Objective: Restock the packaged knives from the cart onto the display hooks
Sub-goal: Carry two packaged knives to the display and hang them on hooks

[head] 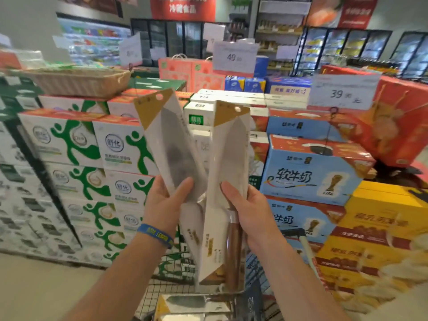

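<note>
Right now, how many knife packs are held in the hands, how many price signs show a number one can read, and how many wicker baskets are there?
White-and-gold cardboard knife packs, held: 2 (one in left hand, one in right hand)
White paper price signs with readable number: 2 (49 and 39)
Tan woven wicker basket: 1
Total: 5

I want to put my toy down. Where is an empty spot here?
Bare floor lies lower left, between the green-and-white milk cartons and the left arm. The flat tops of the white boxes in the middle look free too. The cart below holds knife packs, and the left hand and right hand each grip a knife pack.
</note>
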A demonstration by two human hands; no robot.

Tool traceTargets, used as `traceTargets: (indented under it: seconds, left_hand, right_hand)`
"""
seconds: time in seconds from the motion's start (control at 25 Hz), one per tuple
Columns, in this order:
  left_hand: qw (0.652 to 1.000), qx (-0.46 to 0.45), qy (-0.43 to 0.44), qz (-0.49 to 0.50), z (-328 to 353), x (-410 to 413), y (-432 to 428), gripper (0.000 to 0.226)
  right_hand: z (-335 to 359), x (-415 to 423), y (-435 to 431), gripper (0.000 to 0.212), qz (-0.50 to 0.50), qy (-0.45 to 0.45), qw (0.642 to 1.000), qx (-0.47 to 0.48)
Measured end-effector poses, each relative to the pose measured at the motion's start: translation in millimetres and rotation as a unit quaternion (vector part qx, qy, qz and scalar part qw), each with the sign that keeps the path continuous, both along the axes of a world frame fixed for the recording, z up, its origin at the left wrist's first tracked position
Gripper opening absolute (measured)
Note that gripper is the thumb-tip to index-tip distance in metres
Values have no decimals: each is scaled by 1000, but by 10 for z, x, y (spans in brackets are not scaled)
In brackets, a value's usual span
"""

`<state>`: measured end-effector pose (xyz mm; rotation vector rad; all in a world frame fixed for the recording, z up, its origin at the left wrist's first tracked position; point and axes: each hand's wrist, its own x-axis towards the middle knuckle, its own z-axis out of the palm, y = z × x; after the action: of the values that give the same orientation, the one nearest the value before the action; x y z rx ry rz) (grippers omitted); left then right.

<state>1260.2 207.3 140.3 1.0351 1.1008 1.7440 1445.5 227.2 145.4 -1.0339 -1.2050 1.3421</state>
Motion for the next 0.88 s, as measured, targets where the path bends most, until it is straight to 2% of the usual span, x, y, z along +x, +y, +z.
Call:
traceTargets:
  seconds: [0.16, 0.28, 0.52, 0.72, 0.8, 0.88]
  left_hand:
    - [994, 50, 86, 43, 246, 190, 24, 36]
    - [985, 80, 152, 34, 374, 443, 111, 22]
    - [982, 86, 158, -58, 444, 768, 292, 27]
    - [968, 110, 134, -182, 545, 989, 273, 27]
    - [956, 112, 122, -243, 503, 1177, 146, 30]
    - [937, 111, 127, -305, 371, 1405, -50, 29]
  right_hand:
    - [233, 544, -46, 48, -66, -38, 996, 51]
    - [344, 822, -162, 47, -142, -52, 987, 58]
    - [479, 1135, -549, 57, -286, -93, 953, 36]
    - [628, 1161, -1041, 34, -406, -139, 902, 39]
    - [610, 1213, -1376, 38, -474, -154, 867, 16]
    - [518, 1280, -1797, 50, -541, -167, 824, -14]
